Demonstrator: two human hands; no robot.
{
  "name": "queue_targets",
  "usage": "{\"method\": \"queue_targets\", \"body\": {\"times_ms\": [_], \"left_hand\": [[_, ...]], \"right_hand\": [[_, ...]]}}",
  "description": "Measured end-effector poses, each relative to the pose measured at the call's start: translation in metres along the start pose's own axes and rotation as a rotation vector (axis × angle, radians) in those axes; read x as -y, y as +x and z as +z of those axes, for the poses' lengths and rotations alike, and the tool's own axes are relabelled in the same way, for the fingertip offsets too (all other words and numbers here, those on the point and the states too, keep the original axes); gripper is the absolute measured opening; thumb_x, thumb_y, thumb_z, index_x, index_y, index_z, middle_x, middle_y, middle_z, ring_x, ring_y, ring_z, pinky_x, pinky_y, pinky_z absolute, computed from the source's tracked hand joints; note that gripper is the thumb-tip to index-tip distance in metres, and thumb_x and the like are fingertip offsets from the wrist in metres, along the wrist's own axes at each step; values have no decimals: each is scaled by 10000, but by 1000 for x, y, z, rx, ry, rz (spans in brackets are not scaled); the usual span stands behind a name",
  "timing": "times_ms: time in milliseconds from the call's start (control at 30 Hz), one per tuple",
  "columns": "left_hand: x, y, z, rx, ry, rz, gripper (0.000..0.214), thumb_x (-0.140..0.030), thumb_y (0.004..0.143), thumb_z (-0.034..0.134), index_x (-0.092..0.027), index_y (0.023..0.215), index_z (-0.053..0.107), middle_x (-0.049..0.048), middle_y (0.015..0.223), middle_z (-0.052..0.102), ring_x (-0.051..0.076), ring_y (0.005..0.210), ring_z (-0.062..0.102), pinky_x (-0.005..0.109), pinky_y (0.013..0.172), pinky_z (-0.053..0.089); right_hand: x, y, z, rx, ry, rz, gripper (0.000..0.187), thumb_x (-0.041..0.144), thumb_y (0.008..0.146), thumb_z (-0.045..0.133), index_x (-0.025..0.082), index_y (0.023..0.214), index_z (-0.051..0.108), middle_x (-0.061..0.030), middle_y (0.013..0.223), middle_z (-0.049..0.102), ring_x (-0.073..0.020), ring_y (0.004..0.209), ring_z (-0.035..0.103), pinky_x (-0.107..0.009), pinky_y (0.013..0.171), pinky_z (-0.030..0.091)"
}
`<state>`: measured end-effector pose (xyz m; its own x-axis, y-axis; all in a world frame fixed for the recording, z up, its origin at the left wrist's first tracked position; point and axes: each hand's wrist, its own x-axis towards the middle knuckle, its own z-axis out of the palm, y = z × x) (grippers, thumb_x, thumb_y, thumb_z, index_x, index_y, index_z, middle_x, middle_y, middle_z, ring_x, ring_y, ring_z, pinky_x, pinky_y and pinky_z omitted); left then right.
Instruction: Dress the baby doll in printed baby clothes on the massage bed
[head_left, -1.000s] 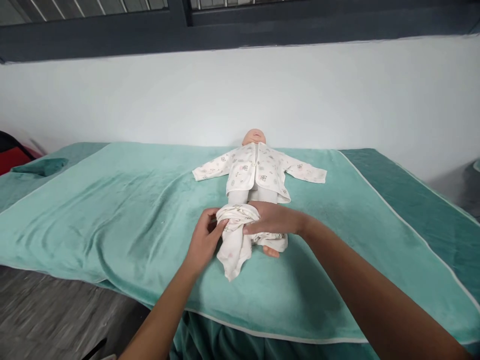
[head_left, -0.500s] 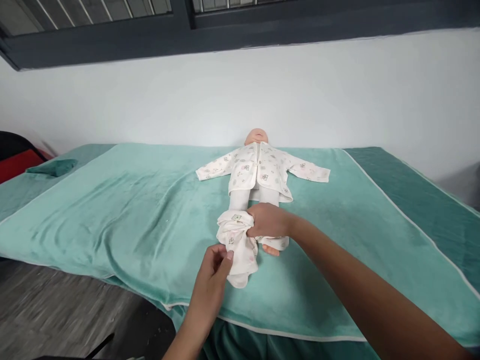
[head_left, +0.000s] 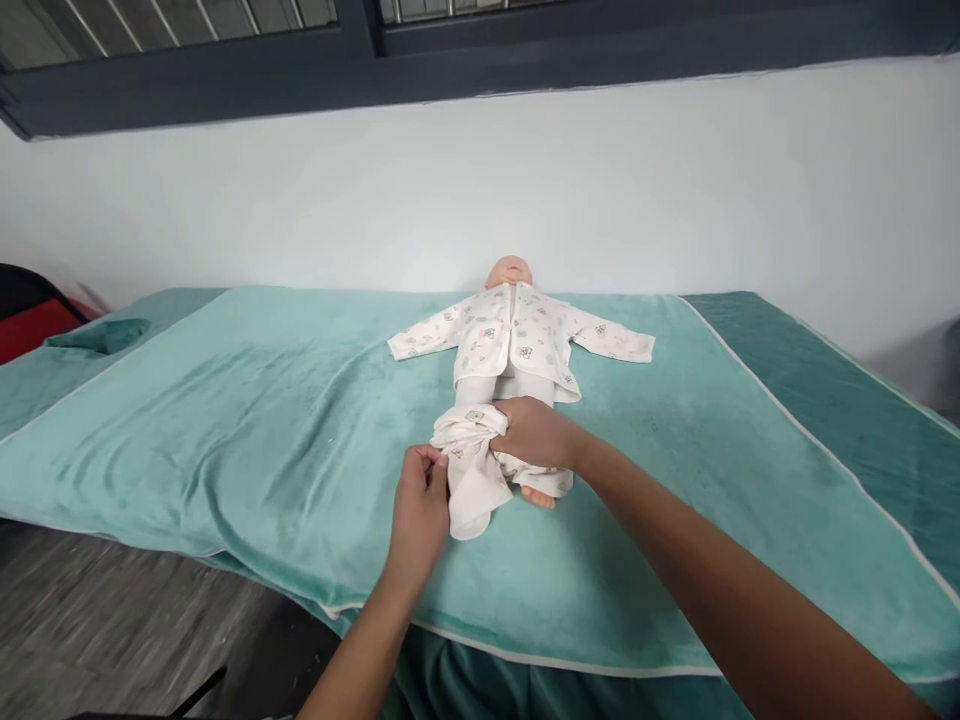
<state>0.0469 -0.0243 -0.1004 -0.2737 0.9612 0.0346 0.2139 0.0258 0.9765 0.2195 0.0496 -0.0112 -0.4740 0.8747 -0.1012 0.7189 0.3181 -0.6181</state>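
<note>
A baby doll (head_left: 510, 271) lies on its back, its head toward the wall, in a white printed jacket (head_left: 491, 335) with both sleeves spread. White printed trousers (head_left: 471, 470) are bunched around its lower legs. One bare foot (head_left: 538, 497) pokes out of the trouser leg on the right; the left trouser leg hangs past where any foot shows. My left hand (head_left: 421, 505) pinches the outer edge of that left leg between thumb and fingers. My right hand (head_left: 536, 432) grips the bunched trousers between the doll's legs, its fingertips hidden in the cloth.
A light green blanket (head_left: 300, 400) with pale piping covers the bed, over a darker green sheet (head_left: 817, 370). Behind stands a white wall (head_left: 675, 190) below a dark window frame (head_left: 480, 65). Something red and black (head_left: 34, 315) is at the far left.
My left hand has moved up along the trouser leg, and the leg's lower end has been drawn up toward the doll. My right hand stays on the bunched cloth.
</note>
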Motion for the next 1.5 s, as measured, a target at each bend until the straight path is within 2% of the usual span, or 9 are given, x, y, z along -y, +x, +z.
{"method": "queue_targets", "body": {"times_ms": [233,500,767,900,1033,1233,1367,1433,1500], "left_hand": [[-9,47,-5,-33,284,225,130,-333,974,417,-222,961,484,17,853,627,175,713,576,283,651,424],[-8,82,9,-64,648,295,114,-269,961,417,-226,1035,493,67,919,655,213,699,584,291,600,323],[0,67,9,-133,718,396,203,-204,920,455,-207,1109,528,101,1039,652,236,798,639,322,662,414],[7,57,8,-212,549,623,275,-152,912,421,-189,1136,576,131,1215,600,258,1108,603,410,934,488],[11,42,9,-167,519,778,351,-158,919,482,-185,1259,563,153,1330,569,279,1262,532,473,1086,435],[9,28,12,-106,427,638,441,-189,910,528,-215,1350,521,149,1400,515,293,1293,524,491,1070,463],[6,38,4,-118,239,543,325,-159,927,446,-213,1220,574,106,1281,572,231,1187,568,388,977,502],[4,37,-1,-200,193,510,230,-202,947,460,-212,1135,593,84,1165,602,217,1094,587,353,914,505],[2,29,-5,-231,221,592,175,-229,954,489,-210,1080,609,72,1053,598,213,1009,591,345,874,504]], "right_hand": [[-2,4,4,-95,104,92,96,170,762,567,213,679,541,-8,768,687,-181,730,597,-273,639,398],[1,8,6,-186,151,206,72,217,778,522,218,705,517,-24,793,675,-179,709,583,-277,613,395],[0,6,4,-215,239,220,98,217,781,494,226,811,587,-30,909,711,-205,824,619,-295,687,428],[-5,2,1,-168,287,158,95,257,803,537,224,876,588,-18,957,705,-205,877,624,-301,726,443],[-3,-6,1,-141,241,159,185,405,858,591,229,912,574,-16,968,703,-210,872,626,-305,721,426],[2,-18,1,-180,165,64,394,618,885,586,230,951,580,-19,893,698,-200,808,621,-289,676,394],[-13,-23,-4,-340,331,-113,302,502,961,505,221,928,610,-15,897,689,-177,829,611,-289,747,440],[-28,-24,-3,-527,437,-137,292,460,972,484,215,896,624,-24,895,681,-179,854,610,-299,797,455],[-44,-23,3,-730,502,-73,306,466,969,492,214,840,610,-20,836,652,-178,820,593,-304,793,454]]}}
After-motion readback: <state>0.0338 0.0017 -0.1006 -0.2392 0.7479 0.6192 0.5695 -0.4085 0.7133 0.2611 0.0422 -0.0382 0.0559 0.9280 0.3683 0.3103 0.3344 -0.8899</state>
